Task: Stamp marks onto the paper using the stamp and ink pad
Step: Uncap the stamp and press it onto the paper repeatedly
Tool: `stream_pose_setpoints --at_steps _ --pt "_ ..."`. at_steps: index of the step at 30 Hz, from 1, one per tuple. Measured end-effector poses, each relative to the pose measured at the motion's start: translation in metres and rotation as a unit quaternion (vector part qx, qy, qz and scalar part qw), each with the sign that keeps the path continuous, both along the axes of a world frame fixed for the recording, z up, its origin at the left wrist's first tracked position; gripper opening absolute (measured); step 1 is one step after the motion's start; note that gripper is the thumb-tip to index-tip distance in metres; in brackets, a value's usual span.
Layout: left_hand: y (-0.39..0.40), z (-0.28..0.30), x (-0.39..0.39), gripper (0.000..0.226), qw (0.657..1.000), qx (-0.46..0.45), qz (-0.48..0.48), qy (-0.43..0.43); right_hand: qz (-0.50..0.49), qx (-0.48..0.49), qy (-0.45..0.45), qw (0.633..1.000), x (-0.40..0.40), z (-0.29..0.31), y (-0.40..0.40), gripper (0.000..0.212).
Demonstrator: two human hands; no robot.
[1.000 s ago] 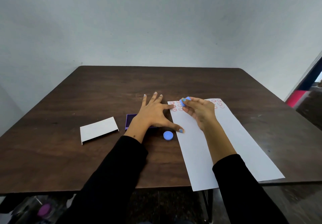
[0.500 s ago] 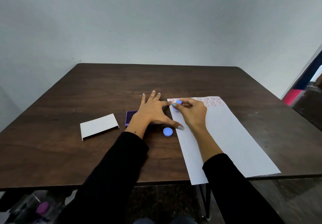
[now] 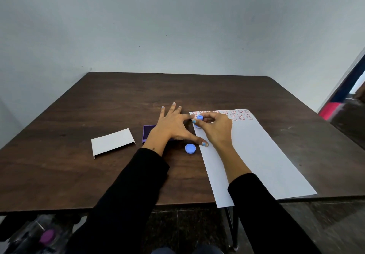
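A long white paper (image 3: 256,155) lies on the dark wooden table (image 3: 138,95), with rows of red smiley marks along its far edge. My right hand (image 3: 215,129) pinches a small blue stamp (image 3: 199,117) and holds it down on the paper near the far left corner. My left hand (image 3: 173,127) lies flat with fingers spread; its forefinger and thumb press the paper's left edge. Under that hand sits the purple ink pad (image 3: 147,133), partly hidden. The stamp's blue cap (image 3: 190,148) rests on the table by my left thumb.
A white cardboard sleeve (image 3: 112,143) lies left of the ink pad. The paper's near end hangs over the table's front edge. A bottle with a purple lid (image 3: 47,237) stands on the floor at lower left. A doorway opens at the far right.
My right hand has carried the stamp leftward along the marked rows and brought it down at the paper's far left corner. My left hand has stayed flat on the paper's edge.
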State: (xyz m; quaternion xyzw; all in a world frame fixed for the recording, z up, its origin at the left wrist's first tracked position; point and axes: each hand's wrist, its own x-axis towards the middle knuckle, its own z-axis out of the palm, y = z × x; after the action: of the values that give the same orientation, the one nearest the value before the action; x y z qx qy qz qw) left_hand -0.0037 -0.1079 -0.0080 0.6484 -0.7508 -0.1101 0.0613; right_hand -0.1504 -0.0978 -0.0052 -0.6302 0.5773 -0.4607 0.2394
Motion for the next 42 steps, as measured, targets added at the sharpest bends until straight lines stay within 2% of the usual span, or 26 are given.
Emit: stream_pose_setpoints --at_steps 14,20,30,37,39,42 --pt "-0.002 -0.002 0.001 0.117 1.0 -0.005 0.0 0.001 -0.013 0.022 0.021 0.999 0.005 -0.005 -0.008 0.024" --pt "-0.002 -0.003 0.001 0.124 1.0 -0.008 0.002 0.006 -0.019 0.044 0.032 0.998 0.006 -0.003 -0.01 0.023" --pt "-0.003 -0.003 0.002 0.121 1.0 -0.013 0.006 -0.007 -0.051 0.039 0.065 0.996 0.013 -0.003 -0.007 0.022" --pt "-0.002 -0.001 0.002 0.106 1.0 -0.016 0.004 -0.016 -0.058 0.005 0.115 0.992 0.012 -0.006 -0.003 0.027" --pt "0.0 -0.001 0.002 0.107 1.0 -0.016 0.003 -0.011 -0.064 -0.021 0.096 0.993 0.01 -0.007 -0.001 0.025" --pt "0.003 0.002 0.001 0.116 1.0 -0.008 0.005 -0.01 -0.117 -0.076 -0.044 0.989 0.006 -0.005 0.002 0.023"
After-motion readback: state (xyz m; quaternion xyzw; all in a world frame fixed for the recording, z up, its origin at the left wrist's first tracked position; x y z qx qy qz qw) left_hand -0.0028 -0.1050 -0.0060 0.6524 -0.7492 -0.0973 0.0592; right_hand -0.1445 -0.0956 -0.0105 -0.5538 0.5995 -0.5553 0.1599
